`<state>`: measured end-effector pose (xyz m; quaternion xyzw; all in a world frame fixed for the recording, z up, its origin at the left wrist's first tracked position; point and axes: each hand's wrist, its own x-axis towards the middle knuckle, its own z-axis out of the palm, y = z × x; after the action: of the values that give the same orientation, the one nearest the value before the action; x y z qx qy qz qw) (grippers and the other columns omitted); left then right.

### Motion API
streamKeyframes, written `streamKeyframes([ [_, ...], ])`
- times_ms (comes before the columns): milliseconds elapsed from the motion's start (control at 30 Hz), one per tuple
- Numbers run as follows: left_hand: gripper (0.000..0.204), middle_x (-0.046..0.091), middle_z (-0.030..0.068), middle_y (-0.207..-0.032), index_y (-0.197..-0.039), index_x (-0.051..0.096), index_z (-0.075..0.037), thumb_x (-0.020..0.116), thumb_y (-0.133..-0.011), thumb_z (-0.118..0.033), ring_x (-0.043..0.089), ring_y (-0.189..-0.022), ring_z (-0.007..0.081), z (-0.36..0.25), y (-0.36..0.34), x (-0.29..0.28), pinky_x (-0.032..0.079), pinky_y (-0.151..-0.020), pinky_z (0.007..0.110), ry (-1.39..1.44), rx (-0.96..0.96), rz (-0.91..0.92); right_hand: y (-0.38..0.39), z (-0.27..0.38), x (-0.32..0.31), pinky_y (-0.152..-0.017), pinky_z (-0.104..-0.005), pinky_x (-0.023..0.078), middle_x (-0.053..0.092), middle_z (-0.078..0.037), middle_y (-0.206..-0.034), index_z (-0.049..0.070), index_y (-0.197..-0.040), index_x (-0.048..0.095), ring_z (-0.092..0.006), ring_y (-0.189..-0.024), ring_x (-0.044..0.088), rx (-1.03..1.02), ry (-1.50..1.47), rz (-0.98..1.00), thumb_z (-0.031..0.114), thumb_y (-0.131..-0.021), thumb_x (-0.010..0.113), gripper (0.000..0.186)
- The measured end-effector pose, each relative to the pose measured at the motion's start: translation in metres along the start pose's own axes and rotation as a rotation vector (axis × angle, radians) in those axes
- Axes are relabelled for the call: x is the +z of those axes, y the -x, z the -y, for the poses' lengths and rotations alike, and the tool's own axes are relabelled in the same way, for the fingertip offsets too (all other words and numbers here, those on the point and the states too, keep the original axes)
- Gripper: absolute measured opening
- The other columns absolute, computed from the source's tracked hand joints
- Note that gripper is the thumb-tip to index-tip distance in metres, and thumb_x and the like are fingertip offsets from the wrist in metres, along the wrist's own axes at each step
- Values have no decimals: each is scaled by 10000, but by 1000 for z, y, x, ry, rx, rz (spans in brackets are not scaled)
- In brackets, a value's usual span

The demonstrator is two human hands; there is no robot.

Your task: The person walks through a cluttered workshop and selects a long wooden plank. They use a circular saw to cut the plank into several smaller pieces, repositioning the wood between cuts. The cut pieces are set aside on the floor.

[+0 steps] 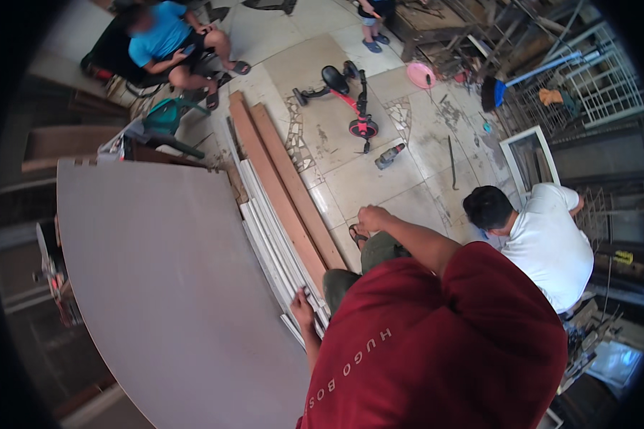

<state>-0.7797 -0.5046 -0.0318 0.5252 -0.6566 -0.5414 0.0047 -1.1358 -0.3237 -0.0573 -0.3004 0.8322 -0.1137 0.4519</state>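
My left hand [303, 309] is closed beside the edge of a large grey panel [172, 279], above a bundle of long white strips [266, 247]. A small dark spot shows at its fingertips; I cannot make out what it is. My right hand [372, 217] is curled into a fist in front of my body, over the tiled floor, and nothing shows sticking out of it. Two long brown boards [279, 186] lie side by side beyond the strips. A grey power drill [390, 156] rests on the tiles ahead of my right hand.
A red and black ride-on tricycle [350, 100] stands farther off, near a curved metal bar [452, 163]. To the right, a person in white [551, 236] bends by a white frame [529, 157]. A seated person in blue [166, 43] is at the far left.
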Motion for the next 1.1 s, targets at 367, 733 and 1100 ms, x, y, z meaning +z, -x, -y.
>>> streamKeyframes([
  [367,504,677,167,-1101,-1230,596,19,549,-986,-419,659,-935,232,-16,-219,-49,536,-744,336,-277,73,268,-60,-91,-5,-820,-428,537,692,-121,-997,109,-926,716,-323,-980,649,150,-152,-317,166,-661,793,282],
  [733,519,661,141,-1155,-1270,581,-34,551,-973,-459,658,-940,279,-162,-491,-131,528,-728,374,-268,-3,580,-90,8,-84,-869,-459,525,689,-155,-1030,111,-1004,699,-371,-975,651,431,-528,-581,290,-778,684,289],
  [1100,648,713,105,-989,-1032,696,8,494,-949,-603,642,-875,210,-491,-517,64,463,-689,330,-465,261,530,-133,-5,-133,-903,-471,516,686,-136,-1093,120,-1059,692,-338,-1047,642,629,-743,-625,302,-807,666,312],
])
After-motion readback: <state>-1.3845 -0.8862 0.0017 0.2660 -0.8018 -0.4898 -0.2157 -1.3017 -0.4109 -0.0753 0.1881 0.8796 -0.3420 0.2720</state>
